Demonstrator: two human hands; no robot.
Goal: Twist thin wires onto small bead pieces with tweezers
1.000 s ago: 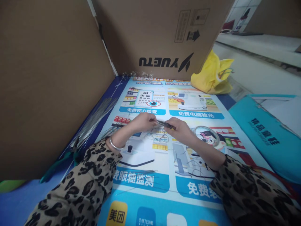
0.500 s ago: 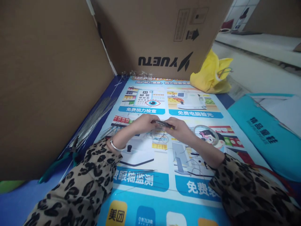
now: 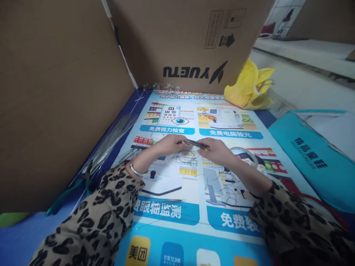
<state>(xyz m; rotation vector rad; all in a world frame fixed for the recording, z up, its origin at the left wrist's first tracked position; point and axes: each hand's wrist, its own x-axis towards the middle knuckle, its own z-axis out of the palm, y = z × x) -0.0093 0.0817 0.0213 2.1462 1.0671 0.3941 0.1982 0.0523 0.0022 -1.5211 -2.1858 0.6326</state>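
Note:
Over the middle of the printed sheet (image 3: 166, 229), my right hand (image 3: 215, 149) is closed round a small dark tool (image 3: 197, 144), whose tip points at my left hand. My left hand (image 3: 173, 144) is pinched on a thin, tangled wire piece (image 3: 190, 157) that hangs just below the fingertips. The tool's tip meets or nearly meets the left fingertips; exact contact is too small to tell. Loose thin wires lie on the sheet under both forearms.
Green-handled pliers (image 3: 70, 190) and a bundle of straight wires (image 3: 111, 142) lie at left. Twisted wire pieces (image 3: 166, 87) sit by the cardboard box (image 3: 188, 40) at the back. A yellow bag (image 3: 246, 90), a roll of tape (image 3: 251, 157) and a teal box (image 3: 310, 155) are at right.
My right hand has shifted slightly right and down with the tool, leaving a wider gap between my hands. My left hand has barely moved.

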